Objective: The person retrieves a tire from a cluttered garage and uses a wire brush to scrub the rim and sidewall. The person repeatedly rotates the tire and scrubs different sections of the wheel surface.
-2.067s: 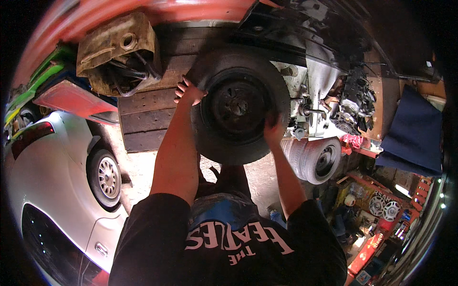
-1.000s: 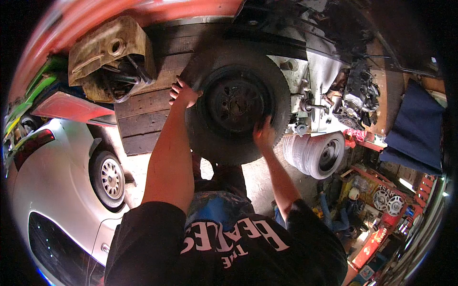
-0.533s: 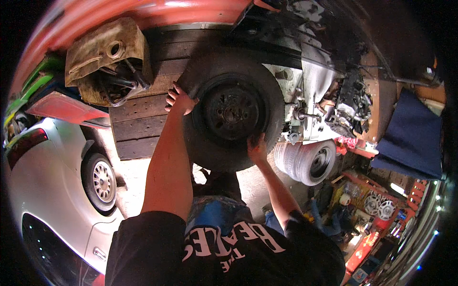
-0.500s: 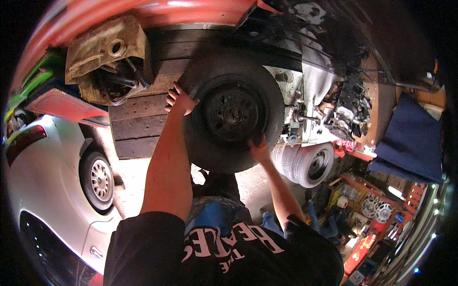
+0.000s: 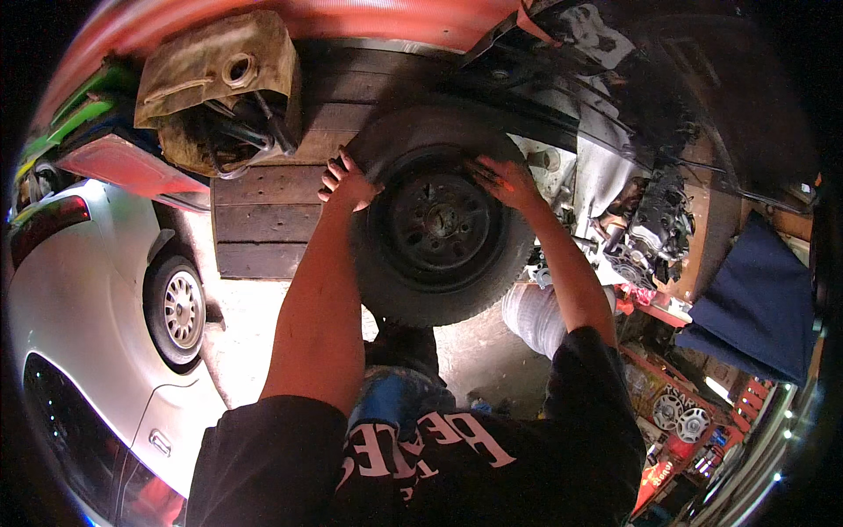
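A car wheel [image 5: 439,230] with a black steel rim and a dark tyre faces me in the middle. Its left upper edge is in my left hand [image 5: 349,186], thumb lying toward the sidewall and fingers curled at the tread. My right hand [image 5: 509,183] reaches across the tyre's upper right, fingertips at the rim's lip and partly in shadow. The wheel's back and whatever supports it are hidden. Just beyond its right side, bare metal parts [image 5: 542,158] show in a pale, lit patch of a vehicle.
Dark wooden boards [image 5: 263,220] lie behind the wheel, with a grimy brown tank-like container [image 5: 206,75] on them. A silver car [image 5: 97,263] stands at left. On the right are a tyre [image 5: 531,321], an engine [image 5: 659,220] and a dark blue cloth [image 5: 751,299].
My right hand has moved up from the wheel's lower right to its upper right. My left hand stays at the left edge. The rim's holes look slightly turned.
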`<action>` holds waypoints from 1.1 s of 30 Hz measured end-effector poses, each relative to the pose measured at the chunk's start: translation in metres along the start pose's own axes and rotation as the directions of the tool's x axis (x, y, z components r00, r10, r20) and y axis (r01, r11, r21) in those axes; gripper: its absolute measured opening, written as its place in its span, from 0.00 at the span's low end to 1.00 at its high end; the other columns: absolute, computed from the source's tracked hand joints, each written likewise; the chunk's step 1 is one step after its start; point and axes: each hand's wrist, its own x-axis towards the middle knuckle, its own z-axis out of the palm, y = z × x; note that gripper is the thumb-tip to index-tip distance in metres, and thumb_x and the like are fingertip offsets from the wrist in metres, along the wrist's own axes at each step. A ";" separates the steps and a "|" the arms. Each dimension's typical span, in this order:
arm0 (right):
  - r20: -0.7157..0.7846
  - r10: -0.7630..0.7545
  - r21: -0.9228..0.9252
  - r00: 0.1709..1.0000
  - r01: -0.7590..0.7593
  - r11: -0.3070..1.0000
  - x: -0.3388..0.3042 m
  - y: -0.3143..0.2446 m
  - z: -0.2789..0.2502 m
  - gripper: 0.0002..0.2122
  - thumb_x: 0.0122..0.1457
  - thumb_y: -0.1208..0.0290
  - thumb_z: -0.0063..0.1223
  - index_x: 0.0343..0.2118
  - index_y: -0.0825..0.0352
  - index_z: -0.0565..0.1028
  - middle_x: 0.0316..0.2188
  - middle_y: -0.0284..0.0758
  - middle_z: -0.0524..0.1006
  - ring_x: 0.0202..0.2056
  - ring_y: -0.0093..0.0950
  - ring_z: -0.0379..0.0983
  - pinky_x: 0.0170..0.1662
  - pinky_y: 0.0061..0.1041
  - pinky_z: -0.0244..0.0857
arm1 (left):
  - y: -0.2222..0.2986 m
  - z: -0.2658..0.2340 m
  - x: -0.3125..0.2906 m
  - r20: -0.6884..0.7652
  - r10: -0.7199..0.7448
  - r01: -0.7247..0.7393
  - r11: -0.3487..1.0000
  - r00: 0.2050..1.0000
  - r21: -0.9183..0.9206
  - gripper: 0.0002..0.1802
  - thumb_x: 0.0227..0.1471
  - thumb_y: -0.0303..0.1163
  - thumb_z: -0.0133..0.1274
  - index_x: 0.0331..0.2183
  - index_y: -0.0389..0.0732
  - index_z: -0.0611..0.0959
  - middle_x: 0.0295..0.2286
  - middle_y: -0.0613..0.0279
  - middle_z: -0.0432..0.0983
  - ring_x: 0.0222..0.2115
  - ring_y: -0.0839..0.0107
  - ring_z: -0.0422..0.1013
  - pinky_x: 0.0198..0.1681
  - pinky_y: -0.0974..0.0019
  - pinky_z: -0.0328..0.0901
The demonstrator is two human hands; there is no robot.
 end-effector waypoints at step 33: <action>0.060 0.333 0.116 0.941 -0.338 0.934 0.017 0.018 0.007 0.21 0.56 0.54 0.57 0.49 0.63 0.75 0.46 0.43 0.77 0.48 0.45 0.74 0.51 0.38 0.68 | 0.004 0.003 0.003 0.008 0.012 -0.012 1.000 1.000 -0.018 0.70 0.47 0.59 0.59 0.63 0.50 0.22 0.66 0.45 0.22 0.66 0.41 0.27 0.61 0.30 0.37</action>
